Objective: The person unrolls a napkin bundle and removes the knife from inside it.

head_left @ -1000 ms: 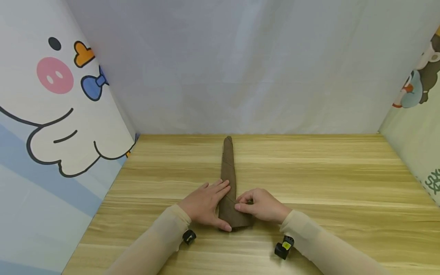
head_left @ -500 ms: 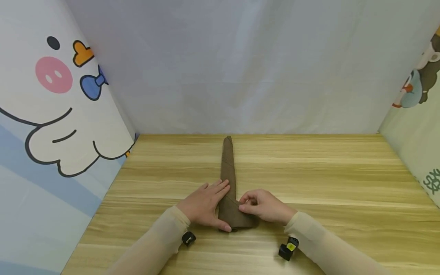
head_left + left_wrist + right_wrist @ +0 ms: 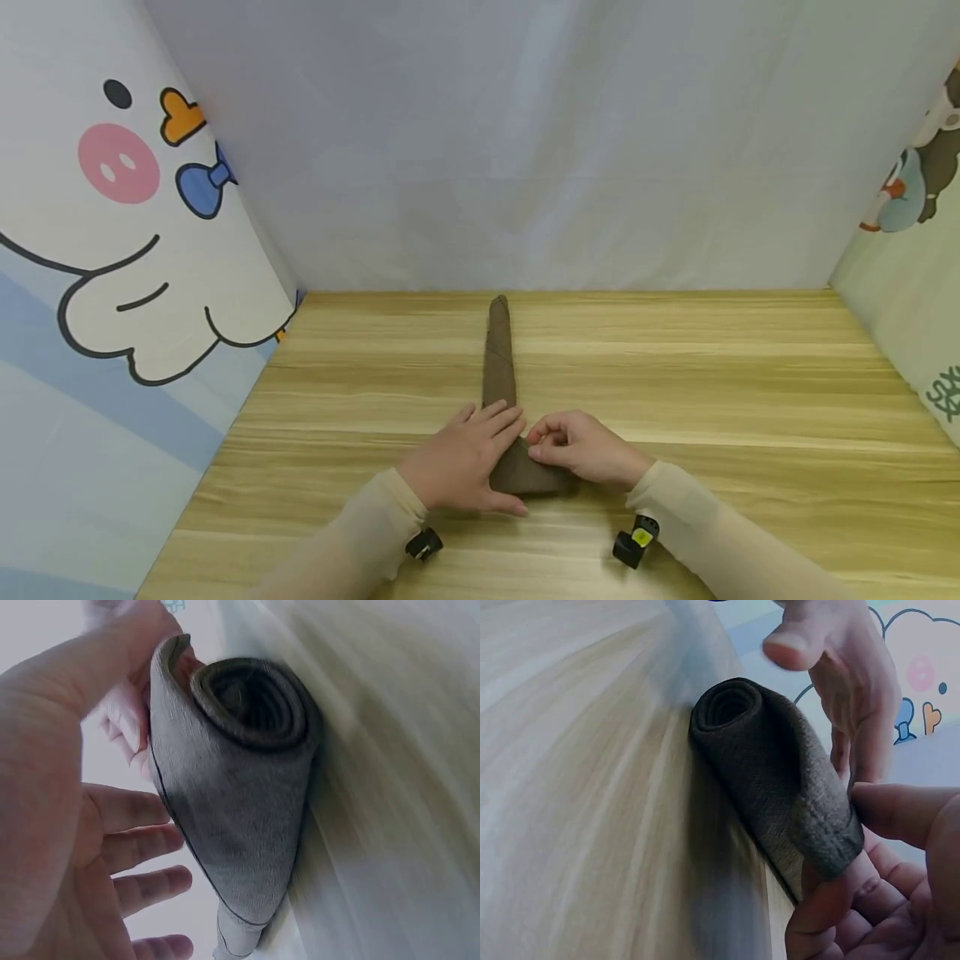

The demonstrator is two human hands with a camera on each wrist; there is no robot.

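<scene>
A brown cloth (image 3: 498,367), rolled into a long tapering shape, lies on the table with its narrow end pointing away. Its wide end shows spiral layers in the left wrist view, where the rolled cloth (image 3: 232,795) fills the middle. My left hand (image 3: 465,458) lies across the roll near the wide end, fingers extended and thumb apart. Between thumb and fingers, my right hand (image 3: 585,450) pinches the loose flap on the right side. In the right wrist view that flap (image 3: 825,817) is lifted and curled away from the roll.
The wood-grain table (image 3: 712,375) stretches out on both sides of the roll. A pale curtain (image 3: 525,150) hangs behind its far edge. Panels with cartoon prints (image 3: 120,167) stand at the left and right.
My right hand has shifted slightly right, drawing the pinched flap outward from the roll. My left hand has moved a little right and nearer, onto more of the roll.
</scene>
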